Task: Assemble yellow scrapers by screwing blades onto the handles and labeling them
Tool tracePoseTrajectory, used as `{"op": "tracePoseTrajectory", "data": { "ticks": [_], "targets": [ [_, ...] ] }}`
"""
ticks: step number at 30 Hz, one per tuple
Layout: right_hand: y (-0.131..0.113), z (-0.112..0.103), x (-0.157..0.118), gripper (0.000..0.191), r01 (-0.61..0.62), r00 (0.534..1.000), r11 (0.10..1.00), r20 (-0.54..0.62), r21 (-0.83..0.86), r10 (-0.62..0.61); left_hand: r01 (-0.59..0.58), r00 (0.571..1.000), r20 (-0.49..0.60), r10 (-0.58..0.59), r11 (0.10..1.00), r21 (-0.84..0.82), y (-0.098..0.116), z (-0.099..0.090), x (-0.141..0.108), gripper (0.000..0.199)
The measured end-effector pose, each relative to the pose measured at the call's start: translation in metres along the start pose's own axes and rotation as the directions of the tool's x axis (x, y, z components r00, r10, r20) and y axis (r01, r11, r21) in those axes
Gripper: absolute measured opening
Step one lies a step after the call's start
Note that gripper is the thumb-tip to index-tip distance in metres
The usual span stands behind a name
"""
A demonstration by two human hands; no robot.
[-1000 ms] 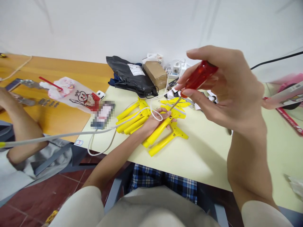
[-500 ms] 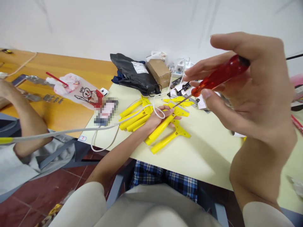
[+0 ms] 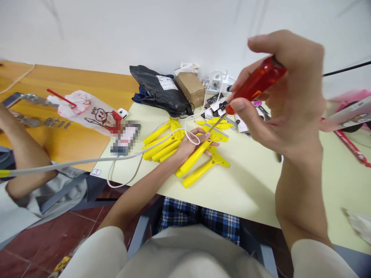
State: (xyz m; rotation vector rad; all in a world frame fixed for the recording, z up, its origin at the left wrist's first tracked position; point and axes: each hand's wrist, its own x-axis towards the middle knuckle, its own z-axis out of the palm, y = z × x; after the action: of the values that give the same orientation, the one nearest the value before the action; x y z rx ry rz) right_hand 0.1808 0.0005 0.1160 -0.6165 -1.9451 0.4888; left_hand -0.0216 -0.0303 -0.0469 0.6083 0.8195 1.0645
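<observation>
My right hand (image 3: pixel 290 92) is closed on a screwdriver (image 3: pixel 257 82) with a red see-through handle. The thin shaft slants down to the left, its tip at the head of a yellow scraper (image 3: pixel 194 157). Around that scraper's head are the fingers of my left hand (image 3: pixel 193 143), pressing it from the left. Another yellow scraper (image 3: pixel 199 173) lies just below on the table. Several more yellow scrapers (image 3: pixel 164 148) lie bunched left of my left hand, partly under my forearm. Beyond the scraper head lie loose yellow plates (image 3: pixel 220 124).
A white cable (image 3: pixel 87 161) crosses over the scrapers and my left hand. At the back are a black plastic parcel (image 3: pixel 162 90), a cardboard box (image 3: pixel 190 88) and small black-and-white packets (image 3: pixel 216 103). A drink cup (image 3: pixel 95 114) and a co-worker's arm (image 3: pixel 23 143) are at the left.
My right hand has turned on the screwdriver handle and shifted left in view. The whole view has swung slightly right. My left hand still grips the scraper.
</observation>
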Motion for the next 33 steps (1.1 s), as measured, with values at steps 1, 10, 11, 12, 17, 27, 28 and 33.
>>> {"op": "tracePoseTrajectory", "data": {
  "ticks": [1,10,11,12,17,27,28,33],
  "targets": [
    [0.001,0.0,0.001,0.083,0.072,0.997,0.997,0.035,0.027,-0.073,-0.006,1.0,-0.005,0.006,1.0,-0.004,-0.001,0.0,0.0,0.049],
    [0.004,-0.004,-0.001,0.076,0.209,0.974,0.975,-0.078,-0.069,-0.214,-0.066,0.998,-0.01,0.067,0.996,0.056,-0.001,0.003,-0.004,0.052],
    [0.003,-0.004,-0.002,0.078,0.226,0.971,0.97,-0.06,-0.083,-0.232,-0.064,0.998,-0.011,0.065,0.996,0.059,-0.001,0.004,-0.004,0.053],
    [0.001,-0.004,-0.002,0.08,0.23,0.972,0.97,-0.028,-0.083,-0.233,-0.061,0.998,-0.012,0.062,0.996,0.058,-0.001,0.005,-0.005,0.054],
    [-0.006,-0.005,0.005,0.079,0.211,0.973,0.977,0.106,-0.039,-0.206,-0.052,0.998,-0.026,0.052,0.999,0.005,-0.002,0.003,-0.002,0.055],
    [-0.003,0.009,0.017,0.061,0.295,0.955,0.942,0.042,-0.157,-0.293,-0.094,0.995,-0.049,0.091,0.994,-0.057,-0.001,0.0,0.0,0.051],
    [0.002,0.011,0.016,0.064,0.31,0.951,0.943,0.044,-0.124,-0.307,-0.096,0.994,-0.057,0.092,0.993,-0.064,-0.001,0.0,0.001,0.049],
    [0.014,0.014,0.015,0.069,0.4,0.904,0.905,-0.102,-0.145,-0.416,-0.097,0.991,-0.101,0.092,0.994,-0.044,-0.001,0.001,0.004,0.04]
  ]
}}
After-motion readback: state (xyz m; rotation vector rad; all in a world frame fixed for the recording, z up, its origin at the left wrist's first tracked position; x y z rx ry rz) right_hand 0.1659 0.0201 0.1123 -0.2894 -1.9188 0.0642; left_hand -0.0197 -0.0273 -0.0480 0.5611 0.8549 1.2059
